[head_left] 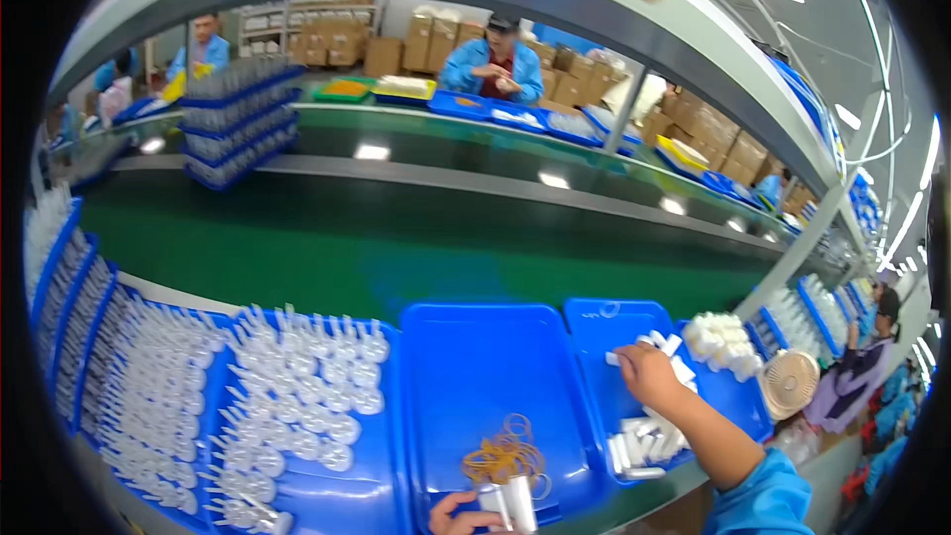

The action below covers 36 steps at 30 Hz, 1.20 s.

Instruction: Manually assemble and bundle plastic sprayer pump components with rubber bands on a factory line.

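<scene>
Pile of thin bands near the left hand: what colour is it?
The pile of thin bands is orange-brown, best seen in the head view.

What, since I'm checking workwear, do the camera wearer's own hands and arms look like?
The right hand is ungloved, its forearm uncovered up to a loose, wrinkled light-blue sleeve. No watch shows on that wrist. The left hand is ungloved too; its arm is out of view.

- Your sleeve is bright light blue.
- Your trays are plain, deeper blue.
- Your tubes are plain white.
- Your bands are amber.
- Your spiky parts look clear to whitish.
- You face a dark green belt.
- Your fan is beige.
</scene>
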Each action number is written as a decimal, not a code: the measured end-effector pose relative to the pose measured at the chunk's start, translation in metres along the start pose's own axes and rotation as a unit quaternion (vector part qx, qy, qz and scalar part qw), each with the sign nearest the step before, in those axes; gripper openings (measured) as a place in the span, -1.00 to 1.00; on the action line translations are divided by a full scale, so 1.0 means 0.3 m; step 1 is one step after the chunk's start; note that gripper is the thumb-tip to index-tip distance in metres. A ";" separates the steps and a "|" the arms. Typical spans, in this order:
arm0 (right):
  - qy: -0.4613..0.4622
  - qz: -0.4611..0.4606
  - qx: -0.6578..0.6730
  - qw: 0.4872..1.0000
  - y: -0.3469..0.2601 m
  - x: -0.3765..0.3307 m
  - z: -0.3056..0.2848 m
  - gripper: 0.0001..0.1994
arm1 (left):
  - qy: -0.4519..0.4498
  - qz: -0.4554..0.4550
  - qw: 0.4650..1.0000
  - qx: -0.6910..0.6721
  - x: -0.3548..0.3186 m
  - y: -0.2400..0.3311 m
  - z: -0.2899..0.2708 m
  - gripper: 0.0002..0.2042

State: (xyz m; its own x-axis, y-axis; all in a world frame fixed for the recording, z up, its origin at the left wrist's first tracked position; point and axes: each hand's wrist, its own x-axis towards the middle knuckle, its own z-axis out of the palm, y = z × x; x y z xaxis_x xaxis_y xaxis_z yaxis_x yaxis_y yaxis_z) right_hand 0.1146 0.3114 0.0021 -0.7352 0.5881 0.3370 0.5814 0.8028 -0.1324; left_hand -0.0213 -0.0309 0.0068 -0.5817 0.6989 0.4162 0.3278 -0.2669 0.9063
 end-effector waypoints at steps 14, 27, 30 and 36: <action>-0.361 0.114 0.664 0.645 -0.501 -0.031 -0.136 -0.74 | -0.072 0.010 0.997 -0.010 0.025 0.007 0.004 -0.84; -0.410 0.077 0.601 0.682 -0.525 -0.029 -0.149 -0.78 | -0.078 -0.033 0.996 -0.001 0.024 0.003 -0.009 -0.88; -0.433 0.019 0.533 0.727 -0.524 -0.018 -0.161 -0.80 | -0.076 -0.021 0.997 0.006 0.022 -0.005 -0.017 -0.88; -0.362 -0.175 0.336 0.852 -0.510 -0.042 -0.212 -0.88 | -0.109 -0.010 0.994 0.004 0.002 -0.027 -0.008 -0.88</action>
State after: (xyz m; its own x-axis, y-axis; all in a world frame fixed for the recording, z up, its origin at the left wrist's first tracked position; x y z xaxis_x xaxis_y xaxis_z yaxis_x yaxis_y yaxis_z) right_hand 0.0571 0.1748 0.0775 -0.9862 0.0125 -0.1648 0.1300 0.6743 -0.7270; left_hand -0.0260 -0.0299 -0.0003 -0.4136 0.8315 0.3708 0.3245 -0.2458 0.9134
